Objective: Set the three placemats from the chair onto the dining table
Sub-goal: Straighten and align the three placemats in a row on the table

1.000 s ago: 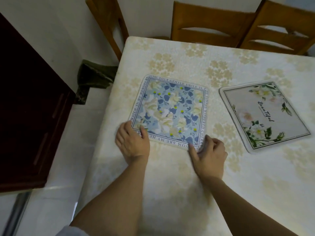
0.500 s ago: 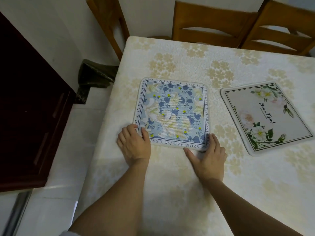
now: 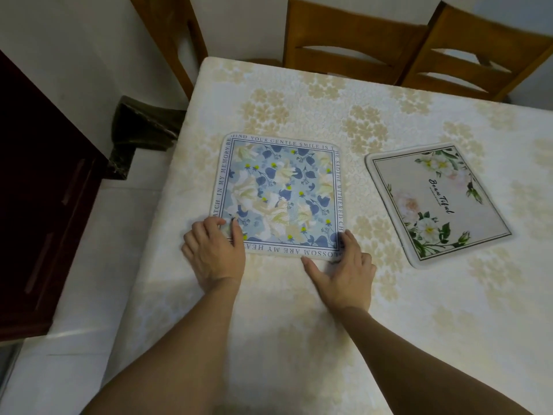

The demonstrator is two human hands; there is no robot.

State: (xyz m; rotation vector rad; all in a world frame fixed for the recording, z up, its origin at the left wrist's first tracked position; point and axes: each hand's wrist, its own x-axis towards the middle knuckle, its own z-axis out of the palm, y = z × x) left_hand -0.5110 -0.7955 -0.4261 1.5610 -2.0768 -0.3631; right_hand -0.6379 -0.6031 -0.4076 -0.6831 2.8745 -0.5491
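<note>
Lying flat on the surface point(image 3: 299, 339), the blue floral placemat point(image 3: 281, 196) sits near the left edge, its printed border text squared to the cloth. My left hand point(image 3: 214, 253) rests on the near left corner, fingers curled over the edge and thumb pressed on the top face, so this grip is closed on the mat's corner. My right hand point(image 3: 344, 271) lies palm down at the near right corner, fingers spread and flat, thumb along the near edge; this grip is open and touches the mat only at its rim. A second placemat, beige with white flowers point(image 3: 438, 202), lies flat to the right, turned at an angle and apart from the blue one. The cream tablecloth carries a pale floral pattern. Three wooden chairs point(image 3: 353, 46) stand at the far side. A dark cabinet point(image 3: 39, 205) stands to the left.
</note>
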